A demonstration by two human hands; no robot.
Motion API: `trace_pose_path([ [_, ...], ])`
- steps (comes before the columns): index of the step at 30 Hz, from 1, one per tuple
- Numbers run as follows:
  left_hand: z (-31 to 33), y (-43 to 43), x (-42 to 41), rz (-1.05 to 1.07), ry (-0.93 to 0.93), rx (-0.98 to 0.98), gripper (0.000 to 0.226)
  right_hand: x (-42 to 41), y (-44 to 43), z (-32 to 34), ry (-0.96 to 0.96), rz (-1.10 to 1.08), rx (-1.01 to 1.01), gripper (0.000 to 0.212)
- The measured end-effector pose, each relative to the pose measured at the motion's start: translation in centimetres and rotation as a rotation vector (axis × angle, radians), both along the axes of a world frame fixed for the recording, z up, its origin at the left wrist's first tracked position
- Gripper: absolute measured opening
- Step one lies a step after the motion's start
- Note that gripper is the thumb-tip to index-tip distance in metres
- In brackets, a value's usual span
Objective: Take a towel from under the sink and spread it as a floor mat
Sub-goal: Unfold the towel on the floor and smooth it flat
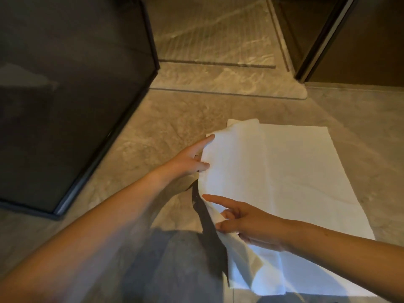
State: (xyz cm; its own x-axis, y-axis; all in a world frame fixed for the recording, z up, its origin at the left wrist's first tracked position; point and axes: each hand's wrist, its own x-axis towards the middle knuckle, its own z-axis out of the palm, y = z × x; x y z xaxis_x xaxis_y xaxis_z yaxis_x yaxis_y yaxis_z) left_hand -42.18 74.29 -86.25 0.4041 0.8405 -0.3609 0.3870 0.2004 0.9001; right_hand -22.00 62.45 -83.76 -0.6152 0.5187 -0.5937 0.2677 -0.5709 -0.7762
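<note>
Now: towel (284,171) mostly flat on floor (153,127), right of fingers; flap raised between them. Left hand (188,160) pinches far edge of flap; right hand (251,224) pinches near edge, index straight. Risk: uneven pull drags flat part, leaving creases or tucked corner.

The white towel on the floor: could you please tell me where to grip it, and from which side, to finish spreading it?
Probably the raised left edge of the towel, coming from the left: its right part lies flat on the floor, while this edge stands lifted. The left hand and right hand pinch it there, far end and near end.
</note>
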Motion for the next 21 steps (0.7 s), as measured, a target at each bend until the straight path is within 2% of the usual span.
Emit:
trace_pose_path([
  [10,0.7,-1.0,-10.1,0.073,0.196,0.040,0.079,-11.1,-0.7,-1.5,0.061,-0.015,-0.035,0.037],
  [21,2.3,-1.9,-19.1,0.095,0.357,0.102,0.081,-20.9,-2.4,-2.1,0.183,-0.037,0.165,0.048],
])
